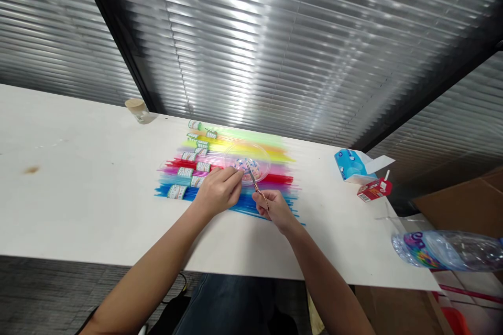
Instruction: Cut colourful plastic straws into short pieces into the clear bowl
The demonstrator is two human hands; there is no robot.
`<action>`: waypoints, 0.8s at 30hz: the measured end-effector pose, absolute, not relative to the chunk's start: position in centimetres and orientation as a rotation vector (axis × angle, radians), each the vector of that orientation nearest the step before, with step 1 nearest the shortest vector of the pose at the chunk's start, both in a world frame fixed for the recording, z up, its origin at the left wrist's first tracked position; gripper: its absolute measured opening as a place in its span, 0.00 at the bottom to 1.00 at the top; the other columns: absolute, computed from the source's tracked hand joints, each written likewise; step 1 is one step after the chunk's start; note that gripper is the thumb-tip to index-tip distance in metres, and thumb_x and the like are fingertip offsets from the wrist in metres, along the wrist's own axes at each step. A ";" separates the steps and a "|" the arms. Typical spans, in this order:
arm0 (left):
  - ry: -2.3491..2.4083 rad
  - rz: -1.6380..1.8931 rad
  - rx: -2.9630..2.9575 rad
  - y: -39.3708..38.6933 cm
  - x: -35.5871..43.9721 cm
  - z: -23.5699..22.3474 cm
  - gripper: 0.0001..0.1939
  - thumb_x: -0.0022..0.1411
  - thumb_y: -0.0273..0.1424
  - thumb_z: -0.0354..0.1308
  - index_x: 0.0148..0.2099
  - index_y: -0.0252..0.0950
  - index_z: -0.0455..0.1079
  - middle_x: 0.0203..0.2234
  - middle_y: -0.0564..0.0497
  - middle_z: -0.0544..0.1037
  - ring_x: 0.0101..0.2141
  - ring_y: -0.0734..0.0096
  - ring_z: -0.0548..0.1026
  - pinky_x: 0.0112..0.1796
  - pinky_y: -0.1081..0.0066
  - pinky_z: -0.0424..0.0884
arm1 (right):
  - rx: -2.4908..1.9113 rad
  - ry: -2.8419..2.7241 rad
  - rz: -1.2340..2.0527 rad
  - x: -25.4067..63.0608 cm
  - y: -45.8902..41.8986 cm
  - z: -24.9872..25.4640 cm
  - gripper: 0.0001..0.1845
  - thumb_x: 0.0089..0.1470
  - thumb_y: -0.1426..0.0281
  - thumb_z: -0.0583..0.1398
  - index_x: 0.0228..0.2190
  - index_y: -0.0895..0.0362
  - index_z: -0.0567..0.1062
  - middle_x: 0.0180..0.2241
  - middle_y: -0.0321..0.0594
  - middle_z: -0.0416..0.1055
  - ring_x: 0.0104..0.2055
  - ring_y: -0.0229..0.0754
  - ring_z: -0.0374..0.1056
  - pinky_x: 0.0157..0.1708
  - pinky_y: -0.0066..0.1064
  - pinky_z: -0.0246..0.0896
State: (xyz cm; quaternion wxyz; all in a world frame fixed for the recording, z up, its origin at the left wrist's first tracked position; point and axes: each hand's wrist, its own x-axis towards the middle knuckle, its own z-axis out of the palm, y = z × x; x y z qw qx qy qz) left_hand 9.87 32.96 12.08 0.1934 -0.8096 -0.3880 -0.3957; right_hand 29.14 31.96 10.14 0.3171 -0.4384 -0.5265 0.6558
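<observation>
Bundles of thin coloured straws (204,159), green, yellow, red, pink and blue, lie side by side on the white table (78,188), each with a paper band. A clear round dish (264,156) rests on top of them with small bits inside. My right hand (275,208) is closed round a pair of scissors (253,178), whose blades point up toward the dish. My left hand (218,188) is curled, fingertips pinched at the dish's near edge next to the blades; what it pinches is too small to make out.
A small capped jar (138,110) stands at the table's far edge. A blue tissue pack (351,165) and a red carton (374,190) lie to the right. A clear plastic bottle (448,250) lies at the right corner. Window blinds fill the background.
</observation>
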 end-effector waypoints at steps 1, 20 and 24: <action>-1.101 -1.113 -2.275 33.0 9.9 12.1 0.10 0.62 0.22 0.51 0.43 0.34 0.71 0.30 0.48 0.77 0.27 0.70 0.73 0.28 0.68 0.65 | -1.158 -1.388 1.717 29.2 31.9 10.2 0.31 0.45 0.45 0.64 0.15 0.57 0.65 0.15 0.32 0.59 0.17 0.29 0.46 0.17 0.27 0.35; -1.046 -1.187 -2.356 33.1 10.0 11.3 0.14 0.60 0.20 0.50 0.48 0.31 0.70 0.33 0.44 0.77 0.33 0.66 0.75 0.31 0.66 0.71 | -1.177 -1.326 1.802 29.0 31.8 10.2 0.29 0.44 0.44 0.64 0.17 0.57 0.65 0.15 0.31 0.60 0.15 0.28 0.44 0.16 0.27 0.35; -1.042 -1.169 -2.329 33.1 10.0 11.5 0.13 0.61 0.20 0.51 0.48 0.31 0.70 0.33 0.45 0.78 0.32 0.67 0.75 0.30 0.67 0.69 | -1.154 -1.345 1.783 29.1 31.9 10.2 0.30 0.45 0.44 0.64 0.17 0.57 0.65 0.15 0.31 0.59 0.15 0.28 0.44 0.16 0.27 0.34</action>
